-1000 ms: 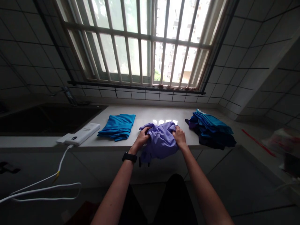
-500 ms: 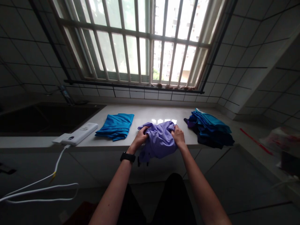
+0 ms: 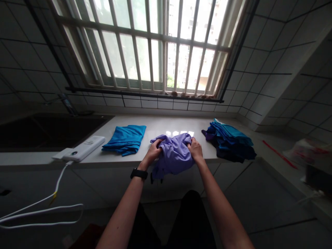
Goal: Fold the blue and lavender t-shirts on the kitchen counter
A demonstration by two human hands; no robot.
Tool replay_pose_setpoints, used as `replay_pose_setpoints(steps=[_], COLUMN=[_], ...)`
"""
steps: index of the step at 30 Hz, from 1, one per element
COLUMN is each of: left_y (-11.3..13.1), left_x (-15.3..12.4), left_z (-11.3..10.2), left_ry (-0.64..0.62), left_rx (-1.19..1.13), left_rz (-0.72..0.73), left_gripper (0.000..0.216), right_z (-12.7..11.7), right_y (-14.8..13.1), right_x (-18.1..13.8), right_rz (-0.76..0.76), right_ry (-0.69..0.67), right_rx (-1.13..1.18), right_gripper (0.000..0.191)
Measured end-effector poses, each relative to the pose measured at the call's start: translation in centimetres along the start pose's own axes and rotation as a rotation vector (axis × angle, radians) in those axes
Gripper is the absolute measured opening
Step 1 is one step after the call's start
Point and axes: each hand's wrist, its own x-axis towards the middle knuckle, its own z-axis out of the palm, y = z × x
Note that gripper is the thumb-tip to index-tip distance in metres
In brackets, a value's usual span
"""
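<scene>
A crumpled purple garment (image 3: 175,154) lies bunched at the counter's front edge, its lower part hanging over. My left hand (image 3: 153,152) grips its left side, with the fingers curled into the fabric. On the other side my right hand (image 3: 195,149) is closed around a fold near the right end. To the left rests a folded blue garment (image 3: 126,139). At the right sits a stack of blue and dark folded clothes (image 3: 230,140). What kind of garment the purple cloth is cannot be made out.
A white power bank (image 3: 86,148) with a white cable (image 3: 59,183) lies at the left, beside the dark sink (image 3: 52,129). On the right counter are a red strip (image 3: 279,154) and a plastic bag (image 3: 306,150). A barred window (image 3: 145,52) is behind the white counter (image 3: 160,123).
The view has shifted slightly, so everything sits a little further left. Both hands keep their hold on the purple garment, which has barely changed shape.
</scene>
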Motion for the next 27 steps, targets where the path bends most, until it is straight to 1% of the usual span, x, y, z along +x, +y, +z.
replay_pose_setpoints(steps=[11,19,27], left_y=[0.39,0.34,0.27], left_x=[-0.19,-0.08,-0.07], left_z=[-0.01,0.00,-0.02], left_ry=[-0.004,0.005,-0.006], left_rx=[0.017,0.023,0.012], left_rz=[-0.011,0.003,-0.002], left_gripper=[0.057,0.053,0.056], right_z=[-0.25,-0.09,0.22], right_y=[-0.13,-0.08,0.07], right_x=[-0.22,-0.14,-0.06], right_rz=[-0.002,0.007,0.008], right_ry=[0.001,0.005,0.032], right_rx=[0.008,0.014,0.033], right_gripper=[0.029,0.027,0.026])
